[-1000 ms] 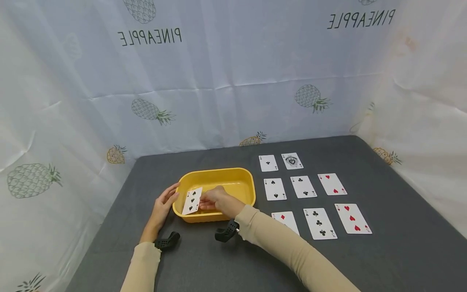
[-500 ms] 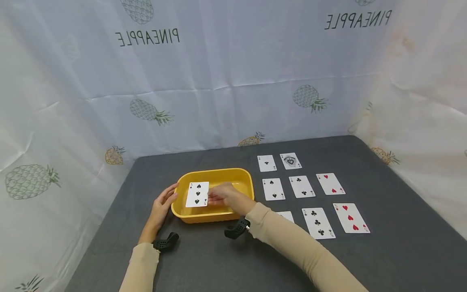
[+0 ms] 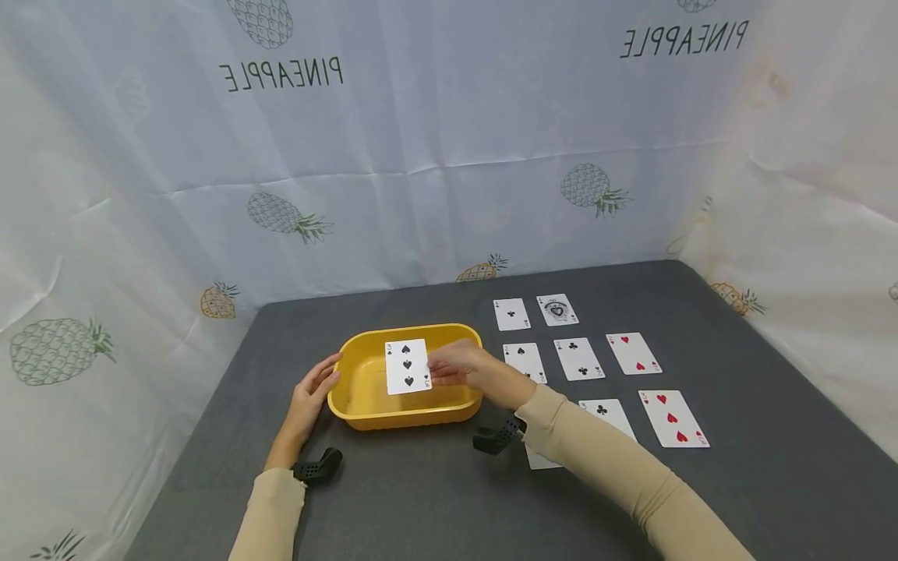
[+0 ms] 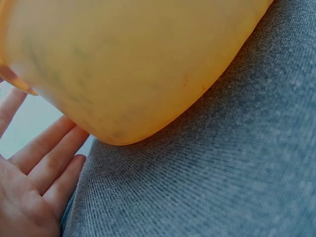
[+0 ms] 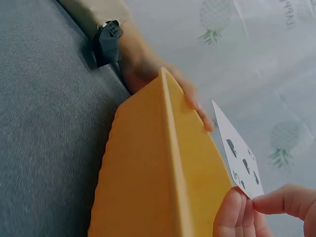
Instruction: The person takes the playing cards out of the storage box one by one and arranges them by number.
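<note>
In the head view a three of spades (image 3: 408, 366) is held face up above the yellow plastic tub (image 3: 421, 418). My right hand (image 3: 466, 370) pinches its right edge between thumb and fingers. The right wrist view shows the pinched corner of the card (image 5: 239, 153) over the tub's rim. My left hand (image 3: 309, 399) rests against the tub's left end. In the left wrist view its fingers (image 4: 53, 160) lie nearly straight against the outside wall. The tub's floor is partly hidden by the card and the right hand.
Right of the tub, playing cards lie face up in rows: an ace of clubs (image 3: 511, 314), an ornate ace (image 3: 557, 309), a two of clubs (image 3: 579, 359), a two of hearts (image 3: 634, 354), a three of hearts (image 3: 673, 419). My right forearm covers parts of others. A pineapple-print curtain (image 3: 421, 117) hangs behind.
The three of spades has come up from the left end of the tub and moved right in my right hand, turning flatter to the view. The left hand stays at the tub.
</note>
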`<action>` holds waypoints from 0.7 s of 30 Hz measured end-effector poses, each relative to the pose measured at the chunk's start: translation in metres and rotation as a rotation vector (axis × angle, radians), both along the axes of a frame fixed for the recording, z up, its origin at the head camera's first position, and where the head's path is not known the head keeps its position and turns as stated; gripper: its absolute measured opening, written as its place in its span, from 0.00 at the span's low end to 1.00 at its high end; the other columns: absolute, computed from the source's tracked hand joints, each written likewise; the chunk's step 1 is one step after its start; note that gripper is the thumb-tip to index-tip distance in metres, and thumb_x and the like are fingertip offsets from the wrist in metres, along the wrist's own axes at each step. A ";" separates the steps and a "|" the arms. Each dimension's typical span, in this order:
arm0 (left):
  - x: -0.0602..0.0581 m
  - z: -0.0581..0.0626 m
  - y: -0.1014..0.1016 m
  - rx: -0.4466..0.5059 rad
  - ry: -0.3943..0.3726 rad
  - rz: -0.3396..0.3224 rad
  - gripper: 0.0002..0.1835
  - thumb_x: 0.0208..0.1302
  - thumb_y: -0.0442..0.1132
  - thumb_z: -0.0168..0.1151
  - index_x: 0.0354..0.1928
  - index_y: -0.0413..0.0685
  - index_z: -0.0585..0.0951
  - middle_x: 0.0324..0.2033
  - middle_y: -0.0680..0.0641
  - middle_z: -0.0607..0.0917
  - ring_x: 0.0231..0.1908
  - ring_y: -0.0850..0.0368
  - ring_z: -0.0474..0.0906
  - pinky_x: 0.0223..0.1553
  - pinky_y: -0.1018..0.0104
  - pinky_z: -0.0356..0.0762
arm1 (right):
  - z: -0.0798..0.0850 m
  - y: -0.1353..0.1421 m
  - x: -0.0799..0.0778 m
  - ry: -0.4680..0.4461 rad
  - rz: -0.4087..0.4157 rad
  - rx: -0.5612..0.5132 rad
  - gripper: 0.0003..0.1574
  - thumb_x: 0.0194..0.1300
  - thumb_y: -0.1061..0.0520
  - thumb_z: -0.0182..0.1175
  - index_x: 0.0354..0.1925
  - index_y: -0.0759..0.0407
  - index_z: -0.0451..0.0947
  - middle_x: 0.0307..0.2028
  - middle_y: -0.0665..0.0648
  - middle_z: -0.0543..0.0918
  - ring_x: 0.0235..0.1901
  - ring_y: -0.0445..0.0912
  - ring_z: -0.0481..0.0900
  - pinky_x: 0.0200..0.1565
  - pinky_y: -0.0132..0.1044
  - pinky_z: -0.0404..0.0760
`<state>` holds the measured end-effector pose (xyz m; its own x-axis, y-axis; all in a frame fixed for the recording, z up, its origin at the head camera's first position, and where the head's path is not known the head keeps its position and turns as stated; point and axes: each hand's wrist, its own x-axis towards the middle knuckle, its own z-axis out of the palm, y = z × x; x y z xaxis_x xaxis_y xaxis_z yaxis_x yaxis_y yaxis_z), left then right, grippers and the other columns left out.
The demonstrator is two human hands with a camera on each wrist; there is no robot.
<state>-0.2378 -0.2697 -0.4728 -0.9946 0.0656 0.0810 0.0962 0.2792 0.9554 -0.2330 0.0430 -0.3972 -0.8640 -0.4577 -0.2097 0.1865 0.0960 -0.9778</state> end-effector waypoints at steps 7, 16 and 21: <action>0.000 0.000 0.000 0.001 -0.003 0.002 0.26 0.73 0.47 0.51 0.70 0.47 0.66 0.45 0.78 0.75 0.49 0.84 0.72 0.49 0.88 0.69 | 0.013 0.022 -0.002 -0.136 -0.156 0.033 0.15 0.63 0.60 0.60 0.48 0.67 0.78 0.41 0.56 0.80 0.38 0.43 0.81 0.47 0.34 0.84; -0.001 0.000 0.000 0.000 -0.003 0.004 0.26 0.73 0.47 0.50 0.69 0.47 0.66 0.47 0.73 0.75 0.49 0.83 0.73 0.49 0.88 0.70 | 0.020 0.062 0.004 -0.111 -0.152 0.126 0.26 0.64 0.54 0.61 0.58 0.63 0.75 0.57 0.60 0.76 0.48 0.45 0.81 0.61 0.45 0.77; -0.001 -0.001 0.001 -0.001 -0.006 0.007 0.26 0.73 0.47 0.51 0.69 0.48 0.66 0.49 0.70 0.75 0.49 0.83 0.73 0.49 0.87 0.70 | 0.019 0.083 0.005 -0.081 -0.116 0.198 0.25 0.65 0.53 0.59 0.57 0.63 0.75 0.55 0.58 0.78 0.47 0.44 0.79 0.61 0.43 0.76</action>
<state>-0.2388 -0.2685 -0.4734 -0.9954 0.0590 0.0749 0.0886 0.2804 0.9558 -0.2283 0.1259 -0.3782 -0.8851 -0.2992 -0.3564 0.2848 0.2574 -0.9234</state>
